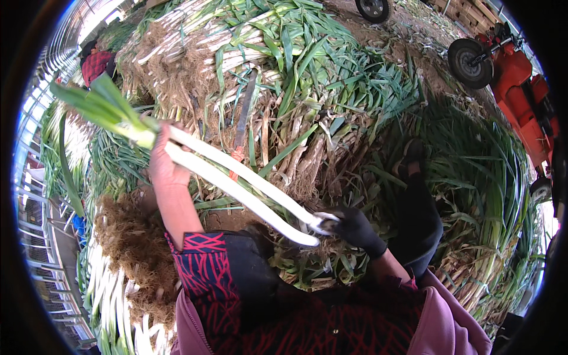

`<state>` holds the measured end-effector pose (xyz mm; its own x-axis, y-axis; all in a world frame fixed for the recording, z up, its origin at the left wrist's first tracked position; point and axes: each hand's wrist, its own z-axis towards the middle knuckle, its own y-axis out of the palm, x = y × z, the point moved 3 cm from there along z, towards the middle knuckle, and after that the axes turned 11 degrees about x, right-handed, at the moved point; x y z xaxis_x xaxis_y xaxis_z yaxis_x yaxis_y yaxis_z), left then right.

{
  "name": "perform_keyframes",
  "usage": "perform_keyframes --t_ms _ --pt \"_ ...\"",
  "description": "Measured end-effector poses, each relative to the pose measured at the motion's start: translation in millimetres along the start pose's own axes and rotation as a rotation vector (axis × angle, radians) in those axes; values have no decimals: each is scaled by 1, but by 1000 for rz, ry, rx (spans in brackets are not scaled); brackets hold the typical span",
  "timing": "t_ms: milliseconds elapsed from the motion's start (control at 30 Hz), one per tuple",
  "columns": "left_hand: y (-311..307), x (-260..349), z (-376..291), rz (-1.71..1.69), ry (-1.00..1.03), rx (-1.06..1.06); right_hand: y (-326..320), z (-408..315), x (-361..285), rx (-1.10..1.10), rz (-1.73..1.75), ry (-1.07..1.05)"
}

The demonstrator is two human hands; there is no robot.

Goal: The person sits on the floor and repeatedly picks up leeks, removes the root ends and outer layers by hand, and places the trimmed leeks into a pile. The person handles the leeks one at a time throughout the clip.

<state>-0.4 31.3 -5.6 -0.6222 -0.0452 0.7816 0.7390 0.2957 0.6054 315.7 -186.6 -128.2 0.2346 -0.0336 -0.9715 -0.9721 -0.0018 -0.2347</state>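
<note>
My bare left hand (168, 168) grips two long leeks or Welsh onions (248, 199) just below their green leaves. Their white stalks slant down to the right, side by side with a gap between. At the lower end of the upper stalk, my right hand (358, 231), in a black glove, has its fingers closed around the root end (323, 222). Whether a small tool is also in those fingers cannot be made out. The lower stalk's pale, rounded tip (310, 240) lies free, just left of the glove.
A large heap of leeks (248, 49) rises ahead. More rooted stalks (106, 288) lie at my left, and leafy ones (479, 177) at my right. A red three-wheeled vehicle (514, 84) stands far right. Another person (95, 64) is at the upper left.
</note>
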Motion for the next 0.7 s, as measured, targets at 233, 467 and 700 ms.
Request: perform_keyframes --t_ms 233,467,700 --pt "-14 17 10 -49 -4 -4 -24 4 28 216 -94 -146" --pt "2 -6 -3 7 -92 26 10 17 26 -375 552 -44" --pt "11 -16 -11 -29 -254 -180 -34 -3 102 -5 -667 -127"
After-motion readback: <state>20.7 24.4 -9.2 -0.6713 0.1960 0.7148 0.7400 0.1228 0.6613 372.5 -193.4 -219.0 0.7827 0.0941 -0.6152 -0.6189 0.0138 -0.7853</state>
